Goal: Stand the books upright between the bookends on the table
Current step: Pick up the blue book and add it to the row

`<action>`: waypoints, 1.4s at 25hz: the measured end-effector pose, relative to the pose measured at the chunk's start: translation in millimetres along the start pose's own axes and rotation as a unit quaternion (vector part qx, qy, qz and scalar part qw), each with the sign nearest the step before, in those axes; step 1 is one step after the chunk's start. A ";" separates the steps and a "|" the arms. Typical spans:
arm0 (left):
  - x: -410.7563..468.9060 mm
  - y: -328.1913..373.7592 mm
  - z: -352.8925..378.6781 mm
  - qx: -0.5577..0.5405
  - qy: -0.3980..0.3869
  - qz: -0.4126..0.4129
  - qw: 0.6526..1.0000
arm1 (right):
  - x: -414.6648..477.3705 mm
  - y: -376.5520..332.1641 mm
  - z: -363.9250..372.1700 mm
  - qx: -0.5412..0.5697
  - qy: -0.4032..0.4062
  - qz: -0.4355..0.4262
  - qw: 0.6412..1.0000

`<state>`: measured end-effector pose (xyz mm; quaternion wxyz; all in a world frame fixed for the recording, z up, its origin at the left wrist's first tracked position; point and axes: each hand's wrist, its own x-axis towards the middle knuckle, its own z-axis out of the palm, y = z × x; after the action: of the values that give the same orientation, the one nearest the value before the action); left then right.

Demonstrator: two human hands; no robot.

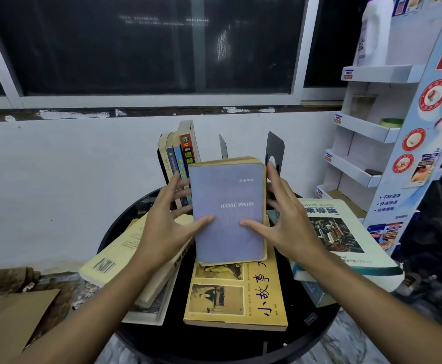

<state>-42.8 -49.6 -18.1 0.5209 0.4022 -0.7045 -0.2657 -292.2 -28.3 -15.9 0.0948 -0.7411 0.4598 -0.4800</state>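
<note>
Lilac-blue and worn at the edges, the pinyin book [227, 211] sits between your hands in the head view, its cover facing you. Your left hand [166, 227] grips its left edge, thumb on the cover and fingers curled behind, where you cannot see them. Your right hand [284, 219] clamps the right edge the same way, thumb on the cover, fingertips reaching up past the yellowed pages. Whether the book's lower end touches the yellow book [237, 292] lying flat just below it, you cannot tell.

Behind the pinyin book, at the far side of the black round tabletop [214, 342], a row of standing books [179, 156] leans slightly; the lower part of the row is hidden by your left hand and the held book. Right of that row a thin bookend [223, 147] shows edge-on, and further right the dark bookend [275, 149] stands upright, its base covered by your right hand's fingertips.

Left of the pinyin book, a cream book [114, 256] lies tilted over another, partly under your left forearm. Right of it, a green-and-white book [343, 232] rests on a stack that overhangs the tabletop; its lower titles are too small to read.
</note>
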 end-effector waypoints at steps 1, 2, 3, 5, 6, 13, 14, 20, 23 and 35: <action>4.6 -0.6 -4.5 0.001 -0.027 -0.010 1.000 | 0.9 -0.5 -0.2 0.002 -0.004 0.000 1.000; 7.9 -1.1 -7.7 0.003 -0.053 -0.015 0.998 | 2.1 -0.3 -0.8 0.005 -0.009 0.001 1.000; 9.6 -0.9 -9.9 -0.001 -0.071 -0.019 0.997 | 3.0 0.4 -1.6 0.005 -0.017 0.000 1.000; 9.4 1.3 -11.4 -0.015 -0.081 -0.023 0.996 | 4.7 1.8 -2.1 -0.029 -0.026 -0.012 0.999; 8.2 2.6 -10.8 -0.017 -0.079 -0.021 0.996 | 5.1 2.0 -2.1 -0.063 -0.019 -0.019 0.998; -11.9 17.4 -3.7 0.023 -0.041 -0.012 0.999 | 1.5 -23.5 -2.1 -0.235 0.015 -0.064 0.970; -16.0 20.9 -3.0 0.026 -0.042 -0.008 0.999 | 0.3 -28.0 -1.7 -0.213 -0.003 -0.066 0.975; -42.5 39.0 1.8 0.019 -0.079 0.019 0.996 | -14.0 -54.2 -8.3 -0.112 -0.041 -0.021 0.993; -52.0 45.6 10.6 0.007 -0.099 0.044 0.994 | -23.8 -65.8 -16.8 -0.109 -0.053 0.003 0.993; -56.1 44.5 49.1 -0.021 -0.127 0.033 0.991 | -30.5 -68.9 -53.9 -0.083 -0.038 0.039 0.995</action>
<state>-94.8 19.3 -27.5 0.4436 0.3307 -0.7723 -0.3120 -298.1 50.0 33.3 0.0694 -0.7457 0.5228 -0.4073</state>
